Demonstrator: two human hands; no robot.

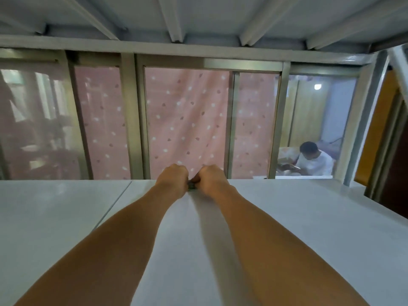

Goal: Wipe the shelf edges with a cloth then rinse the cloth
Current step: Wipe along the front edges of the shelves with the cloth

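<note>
Both my arms reach straight out across a white shelf top (309, 217) to its far edge. My left hand (173, 181) and my right hand (212, 178) sit side by side at that edge, fingers curled over it and out of sight. Between the two hands a small dark bit of cloth (192, 185) shows, gripped by both. Most of the cloth is hidden under the hands.
Beyond the far edge stands a window with grey metal frames (132, 120) and a pink dotted curtain (187, 120) behind the glass. White ceiling beams (174, 23) run overhead. A person in a white shirt (313, 162) sits beyond the right pane. An orange-brown door (375, 133) is at far right.
</note>
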